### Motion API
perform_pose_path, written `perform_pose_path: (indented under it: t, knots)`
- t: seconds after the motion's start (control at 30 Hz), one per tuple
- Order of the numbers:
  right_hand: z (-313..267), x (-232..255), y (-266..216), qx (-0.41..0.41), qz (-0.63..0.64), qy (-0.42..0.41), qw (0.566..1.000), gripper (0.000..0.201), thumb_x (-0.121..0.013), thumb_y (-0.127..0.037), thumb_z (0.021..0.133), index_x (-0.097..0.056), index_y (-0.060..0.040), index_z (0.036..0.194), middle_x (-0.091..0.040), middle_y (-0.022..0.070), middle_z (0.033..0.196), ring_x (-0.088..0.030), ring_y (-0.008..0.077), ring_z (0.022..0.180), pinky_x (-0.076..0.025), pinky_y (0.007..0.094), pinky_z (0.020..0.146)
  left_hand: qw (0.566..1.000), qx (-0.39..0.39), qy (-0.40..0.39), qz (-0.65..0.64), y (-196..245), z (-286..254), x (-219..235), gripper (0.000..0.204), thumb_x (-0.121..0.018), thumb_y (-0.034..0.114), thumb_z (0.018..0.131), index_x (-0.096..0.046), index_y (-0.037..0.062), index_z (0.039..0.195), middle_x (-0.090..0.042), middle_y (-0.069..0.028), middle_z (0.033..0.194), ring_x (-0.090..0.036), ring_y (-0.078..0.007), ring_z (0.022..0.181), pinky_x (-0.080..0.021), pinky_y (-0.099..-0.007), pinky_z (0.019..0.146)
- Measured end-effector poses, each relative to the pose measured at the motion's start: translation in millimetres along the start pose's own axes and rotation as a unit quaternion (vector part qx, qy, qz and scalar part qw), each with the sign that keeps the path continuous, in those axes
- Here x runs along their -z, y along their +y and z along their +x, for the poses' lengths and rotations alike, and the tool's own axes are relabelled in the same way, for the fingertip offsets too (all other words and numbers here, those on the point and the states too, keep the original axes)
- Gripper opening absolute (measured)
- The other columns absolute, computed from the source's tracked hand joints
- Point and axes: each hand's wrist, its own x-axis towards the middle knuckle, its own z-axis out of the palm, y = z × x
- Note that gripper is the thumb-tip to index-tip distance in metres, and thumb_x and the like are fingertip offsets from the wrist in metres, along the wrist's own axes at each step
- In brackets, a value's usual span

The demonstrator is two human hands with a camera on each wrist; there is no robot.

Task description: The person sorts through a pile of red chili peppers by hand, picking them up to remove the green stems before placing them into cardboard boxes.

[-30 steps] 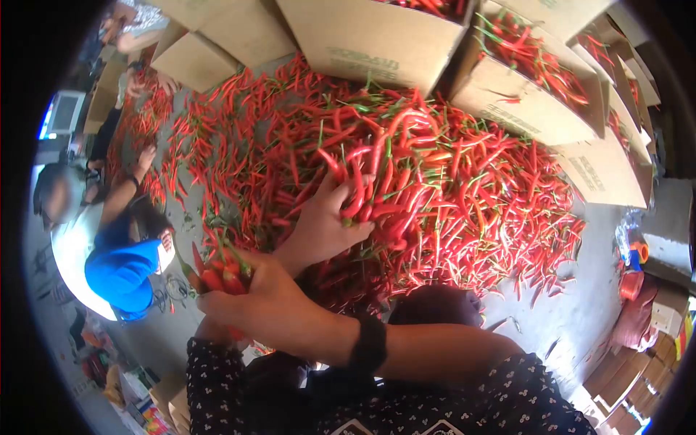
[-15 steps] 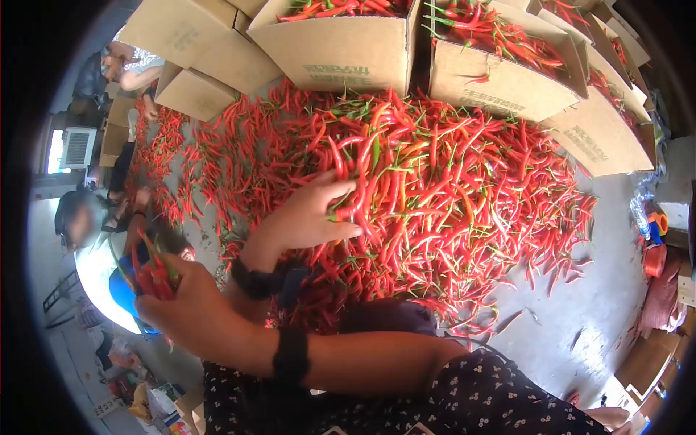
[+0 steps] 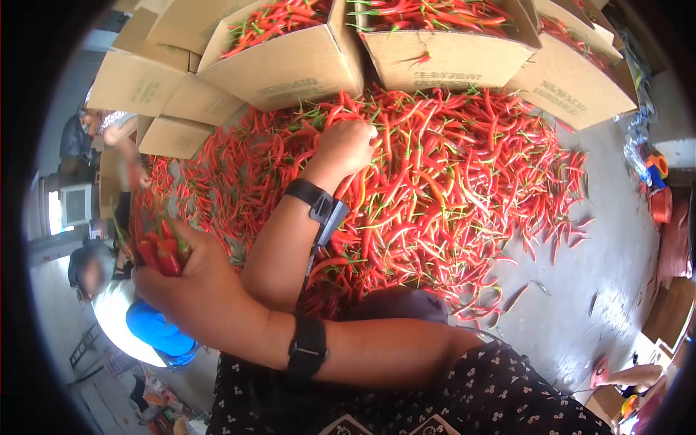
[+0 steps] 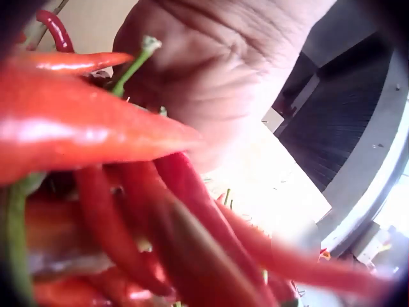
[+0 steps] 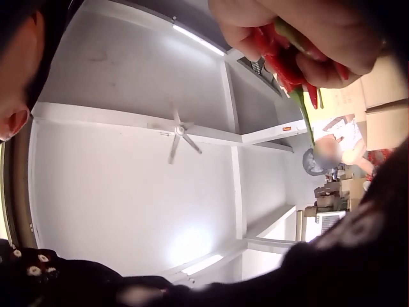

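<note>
My left hand (image 3: 344, 148) is at the upper middle of the heap of red chilies (image 3: 435, 188), back of the hand up, its fingers bent down and mostly hidden. In the left wrist view, its palm (image 4: 204, 70) is behind large, close red chilies (image 4: 83, 128); the fingertips cannot be made out. To the left of the heap, my right hand (image 3: 192, 283) grips a bunch of red chilies (image 3: 163, 250) with green stems. The right wrist view shows the same hand (image 5: 319, 38) with its fingers curled round the bunch (image 5: 281, 61).
Cardboard boxes (image 3: 442, 58) holding chilies line the far side of the heap. Another person (image 3: 123, 312) sits at the left, in white and blue. Grey floor (image 3: 558, 290) shows at the right, with plastic items and cartons beyond. A fan (image 5: 179, 131) is on the ceiling.
My left hand has moved forward over the heap, and its spread fingers have bent down. My right hand keeps its bunch. The head view has shifted, and the boxes appear further left.
</note>
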Motion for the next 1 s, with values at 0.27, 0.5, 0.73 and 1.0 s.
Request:
perform_pose_path:
  t: [0.27, 0.5, 0.73, 1.0]
  knots:
    - [1.2, -6.2, 26.8, -0.008, 0.017, 0.010, 1.000, 0.011, -0.057, -0.001, 0.074, -0.052, -0.0019, 0.083, -0.047, -0.0042, 0.069, -0.042, 0.0022, 0.065, -0.037, 0.0193, 0.054, 0.994, -0.096, 0.011, -0.041, -12.0, -15.7, -11.5, 0.016, -0.062, 0.013, 0.072, -0.064, 0.0089, 0.087, -0.063, -0.0131, 0.082, -0.061, -0.0318, 0.080, -0.048, -0.0427, 0.070]
    - [-6.6, -8.2, 41.1, -0.138, -0.016, -0.065, 0.988, 0.019, -0.063, -0.008, 0.076, -0.052, -0.0039, 0.092, -0.050, -0.0013, 0.065, -0.047, 0.0051, 0.052, -0.039, 0.0204, 0.046, 0.789, 0.058, 0.136, -0.597, -60.6, -97.6, 29.2, 0.012, -0.053, 0.011, 0.087, -0.057, -0.0001, 0.089, -0.063, -0.0046, 0.084, -0.047, -0.0061, 0.065, -0.040, -0.0214, 0.061]
    - [8.2, -1.9, 71.3, -0.157, -0.038, -0.028, 0.986, 0.012, -0.060, -0.006, 0.079, -0.055, -0.0035, 0.089, -0.055, 0.0008, 0.070, -0.053, 0.0074, 0.060, -0.043, 0.0223, 0.053, 0.659, 0.098, 0.286, -0.689, -102.1, -230.0, 65.4, 0.023, -0.052, 0.017, 0.088, -0.053, -0.0004, 0.104, -0.060, -0.0106, 0.095, -0.058, -0.0156, 0.084, -0.043, -0.0248, 0.072]
    - [5.7, -3.5, 113.8, -0.287, -0.042, -0.004, 0.957, 0.017, -0.061, -0.004, 0.076, -0.056, -0.0043, 0.092, -0.057, 0.0048, 0.071, -0.055, 0.0115, 0.054, -0.044, 0.0244, 0.047, 0.847, 0.194, 0.416, -0.268, -102.5, -344.0, 102.4, 0.024, -0.053, 0.022, 0.087, -0.059, -0.0016, 0.091, -0.057, -0.0044, 0.073, -0.054, -0.0099, 0.065, -0.042, -0.0242, 0.058]
